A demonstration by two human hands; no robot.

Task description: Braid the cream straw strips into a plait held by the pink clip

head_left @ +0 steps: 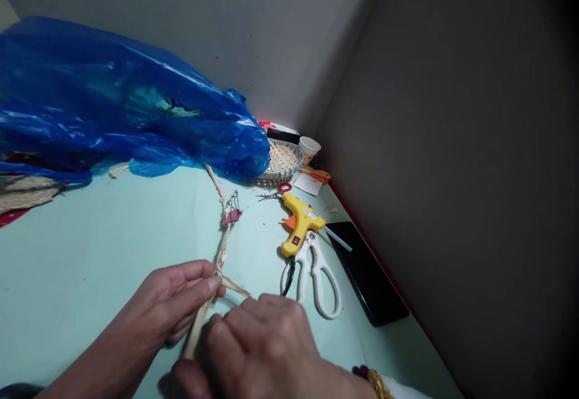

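Observation:
A pale braided cord (217, 189) runs down the pale green table from beneath the blue bag, with a pinkish binder clip (232, 217) on it. At the cord's lower end, my left hand (176, 299) pinches the braid between thumb and fingers. Loose flat strands (195, 332) hang below the pinch, and another short strand sticks out to the right. My right hand (265, 344) is just below and to the right, knuckles up with fingers curled in; what its fingers hold is hidden beneath it.
A blue plastic bag (113, 97) lies at the back left. Right of the cord are a yellow glue gun (301, 221), white-handled scissors (319, 272), small red-handled scissors (284, 188) and a black tablet-like slab (371, 278). Behind stand a woven basket (284, 160) and a paper cup (310, 145).

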